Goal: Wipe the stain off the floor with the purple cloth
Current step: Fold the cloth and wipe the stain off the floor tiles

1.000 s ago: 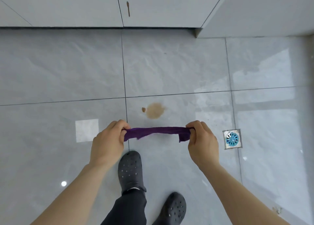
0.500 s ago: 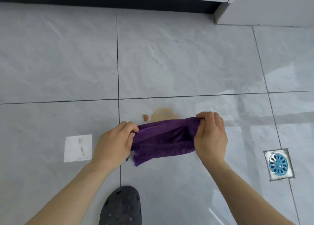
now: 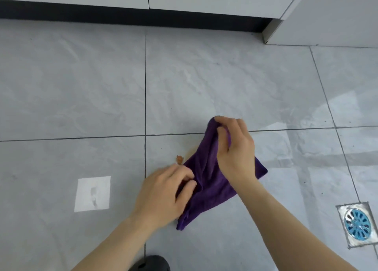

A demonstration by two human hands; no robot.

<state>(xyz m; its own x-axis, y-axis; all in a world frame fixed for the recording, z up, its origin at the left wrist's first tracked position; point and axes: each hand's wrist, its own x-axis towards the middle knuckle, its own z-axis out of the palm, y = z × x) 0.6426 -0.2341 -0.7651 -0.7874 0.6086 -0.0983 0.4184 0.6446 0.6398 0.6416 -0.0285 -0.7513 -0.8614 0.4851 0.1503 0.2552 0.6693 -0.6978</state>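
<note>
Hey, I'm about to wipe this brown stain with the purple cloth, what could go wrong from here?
1. The small dark brown blob sits just outside the crumpled purple cloth, so a pass may miss it.
2. The cloth is bunched between the left hand and the right hand, so it may smear rather than lift.
3. The glossy grey floor tile could turn slippery under the black shoe.
</note>
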